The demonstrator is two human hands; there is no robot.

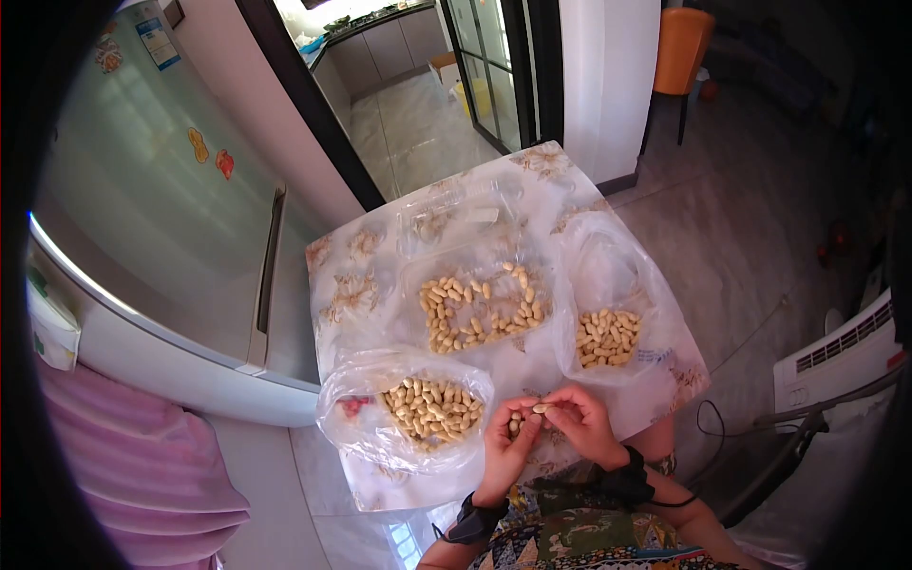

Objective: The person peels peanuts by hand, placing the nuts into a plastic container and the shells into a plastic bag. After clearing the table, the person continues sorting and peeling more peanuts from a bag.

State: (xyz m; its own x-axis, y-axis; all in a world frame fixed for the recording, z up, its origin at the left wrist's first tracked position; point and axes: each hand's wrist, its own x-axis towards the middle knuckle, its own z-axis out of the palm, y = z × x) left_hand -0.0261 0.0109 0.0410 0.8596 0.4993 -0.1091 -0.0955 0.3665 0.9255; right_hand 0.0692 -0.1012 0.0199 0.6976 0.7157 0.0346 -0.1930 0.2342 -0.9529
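Observation:
My left hand (508, 450) is curled around several unshelled peanuts (516, 424) near the table's front edge. Beside it, my right hand (584, 427) pinches one peanut (542, 408) between thumb and finger, close to the left fingertips. To the left, an opened clear plastic bag (347, 437) holds a heap of peanuts (432, 410). Another thin plastic bag (608, 255), on the right, has peanuts (608, 337) in its lower part. Behind my hands lies a clear plastic box (472, 312) with peanuts mostly around its sides and its lid (451, 228) folded back.
Everything stands on a table with a flowered cloth (351, 299). A refrigerator (180, 190) is close on the left, above a pink cloth (133, 475). An orange chair (682, 52) stands at the back right, and a white slatted appliance (836, 356) at the right.

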